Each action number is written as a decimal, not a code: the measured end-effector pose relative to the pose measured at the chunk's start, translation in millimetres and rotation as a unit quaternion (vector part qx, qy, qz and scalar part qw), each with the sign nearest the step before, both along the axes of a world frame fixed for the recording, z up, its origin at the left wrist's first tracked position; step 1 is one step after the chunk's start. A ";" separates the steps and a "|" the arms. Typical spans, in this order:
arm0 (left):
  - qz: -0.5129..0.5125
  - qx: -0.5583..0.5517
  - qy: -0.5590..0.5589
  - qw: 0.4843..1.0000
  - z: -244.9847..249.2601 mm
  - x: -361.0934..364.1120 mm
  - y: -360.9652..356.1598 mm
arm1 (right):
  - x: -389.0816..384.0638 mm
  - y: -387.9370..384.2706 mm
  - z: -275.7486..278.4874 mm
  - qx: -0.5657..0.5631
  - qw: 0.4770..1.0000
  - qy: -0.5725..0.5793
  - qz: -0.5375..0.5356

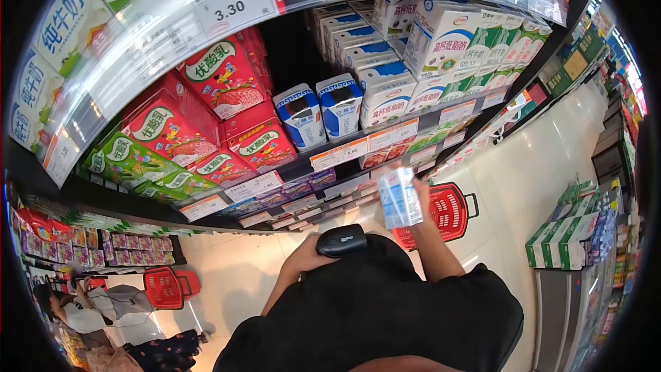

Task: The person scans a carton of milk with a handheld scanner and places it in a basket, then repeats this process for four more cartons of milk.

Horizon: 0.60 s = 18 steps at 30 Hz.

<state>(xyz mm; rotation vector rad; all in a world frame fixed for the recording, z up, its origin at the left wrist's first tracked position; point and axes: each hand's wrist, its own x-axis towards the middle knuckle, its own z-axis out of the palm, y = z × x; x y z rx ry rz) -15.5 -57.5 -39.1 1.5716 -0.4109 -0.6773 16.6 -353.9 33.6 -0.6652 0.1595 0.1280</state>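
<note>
In my right hand (pixel 419 201) is a small white-and-blue drink carton (pixel 399 198), tilted and slightly blurred, held in front of the lower shelves. My left hand (pixel 308 255) is near my waist, closed around a black rounded device (pixel 342 241) with a small pale logo; most of its fingers are hidden. On the shelf ahead stand two blue-and-white cartons (pixel 300 117), with a dark gap behind them. Red yogurt-drink packs (pixel 261 139) are stacked to their left, and white milk cartons (pixel 387 93) stand in rows to their right.
Price labels (pixel 339 154) line the shelf edge. A red shopping basket (pixel 447 210) sits on the floor behind my right hand. More red baskets (pixel 165 286) and people (pixel 89 303) are at the left. Green-and-white boxes (pixel 564 238) are stacked on a display at the right.
</note>
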 end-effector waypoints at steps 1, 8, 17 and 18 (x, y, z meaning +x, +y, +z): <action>0.002 -0.001 0.000 1.000 4.0 -0.6 -0.7 | 8.4 -17.5 4.4 0.019 0.999 -0.041 0.027; -0.043 0.008 -0.007 0.999 12.5 2.4 -8.7 | 15.2 -10.7 176.6 -0.287 0.806 -0.404 -0.323; -0.047 0.044 -0.010 0.998 18.9 4.6 -16.9 | 78.7 33.5 216.9 -0.527 0.405 -0.534 -0.523; -0.050 0.066 -0.029 0.996 11.7 3.8 -18.1 | 81.5 37.7 219.3 -0.555 0.372 -0.525 -0.527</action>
